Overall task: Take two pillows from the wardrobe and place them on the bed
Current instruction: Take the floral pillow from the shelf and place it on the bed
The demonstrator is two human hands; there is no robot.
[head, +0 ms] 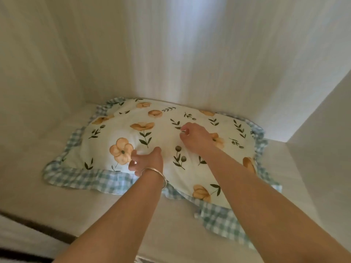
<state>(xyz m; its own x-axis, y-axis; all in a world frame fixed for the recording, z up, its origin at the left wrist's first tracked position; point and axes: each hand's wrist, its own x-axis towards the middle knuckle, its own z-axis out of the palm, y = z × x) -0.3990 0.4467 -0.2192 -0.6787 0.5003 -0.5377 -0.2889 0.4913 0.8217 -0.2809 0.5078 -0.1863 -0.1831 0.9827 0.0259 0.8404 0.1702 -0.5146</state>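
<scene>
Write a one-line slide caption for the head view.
Both hands reach onto a floral pillow inside the wardrobe.

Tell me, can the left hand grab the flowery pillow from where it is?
Probably yes. The left hand is already right at the pillow, at its near checked frill, fingers spread. Nothing lies between them, and the shelf in front is open.

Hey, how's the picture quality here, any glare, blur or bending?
Head view: a bright washed-out streak runs down the wardrobe's back wall; the wide lens bends the side walls; the pillow is fairly sharp, while the left hand and right hand are slightly soft.
</scene>
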